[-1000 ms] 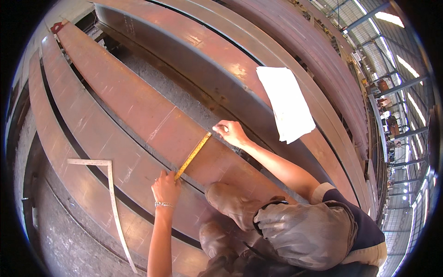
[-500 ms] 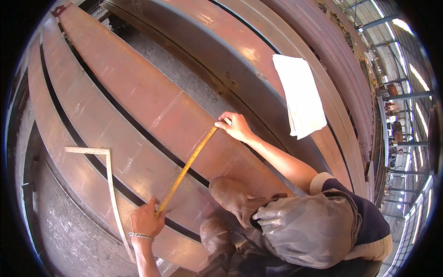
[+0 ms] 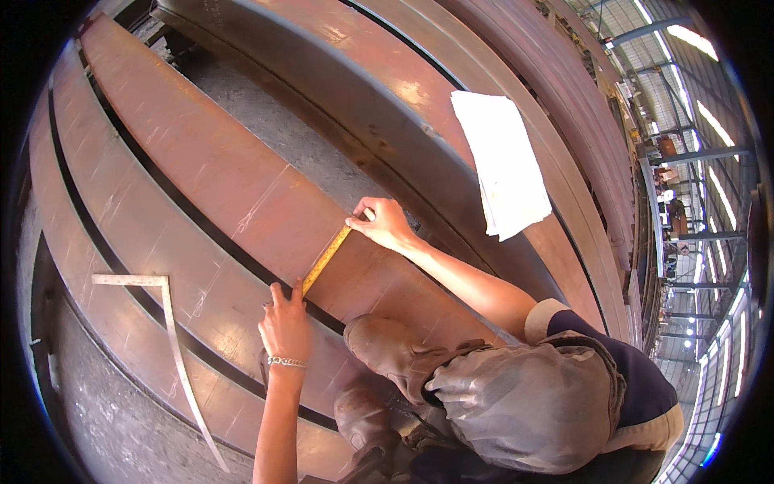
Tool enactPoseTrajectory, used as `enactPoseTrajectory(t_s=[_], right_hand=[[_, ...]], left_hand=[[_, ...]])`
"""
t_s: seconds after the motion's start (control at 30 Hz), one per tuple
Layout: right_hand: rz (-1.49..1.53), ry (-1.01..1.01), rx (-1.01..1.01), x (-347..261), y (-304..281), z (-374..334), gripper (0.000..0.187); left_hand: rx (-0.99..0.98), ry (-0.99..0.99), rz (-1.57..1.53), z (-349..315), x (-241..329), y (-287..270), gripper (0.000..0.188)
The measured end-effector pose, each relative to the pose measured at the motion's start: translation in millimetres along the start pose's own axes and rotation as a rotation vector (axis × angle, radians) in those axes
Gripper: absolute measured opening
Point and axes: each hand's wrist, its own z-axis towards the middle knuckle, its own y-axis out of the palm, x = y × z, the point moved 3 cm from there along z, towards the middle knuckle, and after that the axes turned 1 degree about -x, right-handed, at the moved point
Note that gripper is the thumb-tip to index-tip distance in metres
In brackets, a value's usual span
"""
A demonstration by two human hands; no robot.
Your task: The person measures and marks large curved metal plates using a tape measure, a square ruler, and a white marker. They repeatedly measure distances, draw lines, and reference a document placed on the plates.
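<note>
A yellow tape measure (image 3: 326, 260) is stretched across a reddish-brown steel beam (image 3: 266, 194) between my two hands. My right hand (image 3: 385, 223) pinches the far end of the tape at the beam's far edge, and a short pale stick shows between its fingers. My left hand (image 3: 287, 327), a chain bracelet at its wrist, grips the tape's near part by the dark gap along the beam's near edge. The tape's case is hidden. Thin pale lines and scribbles mark the steel. Left of my left hand, a metal L-shaped square (image 3: 129, 280) lies across the nearer beams.
Folded white sheets (image 3: 501, 165) lie on beams to the right. Dark gaps separate the long parallel beams. My boots (image 3: 383, 347) and bent knee (image 3: 516, 403) rest close to the hands. Grey concrete floor (image 3: 129, 395) shows at lower left, and more stacked steel beyond the sheets.
My left hand has moved up and right along the tape, towards my right hand, so the exposed length is shorter. My right hand keeps its hold at the beam's far edge.
</note>
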Motion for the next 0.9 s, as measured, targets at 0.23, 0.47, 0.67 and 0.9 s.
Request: enactPoseTrajectory(t_s=[0.23, 0.47, 0.67, 0.9], right_hand=[[-0.101, -0.041, 0.009, -7.2, 0.1, -0.6, 0.028], [-0.098, -0.086, 0.056, -4.3, 3.0, -0.4, 0.029], [-0.067, -0.138, 0.072, -4.8, 5.2, -0.6, 0.027], [-0.111, -0.222, 0.128, -9.1, 6.3, -0.3, 0.027]], left_hand=[[0.032, 0.059, 0.047, 10.4, 3.3, 2.7, 0.049], [0.027, 0.069, 0.114, 12.9, 6.0, 7.1, 0.048], [0.054, 0.057, 0.028, 13.3, 3.1, 9.6, 0.04], [0.1, 0.076, 0.045, 14.6, 2.1, 12.2, 0.033]])
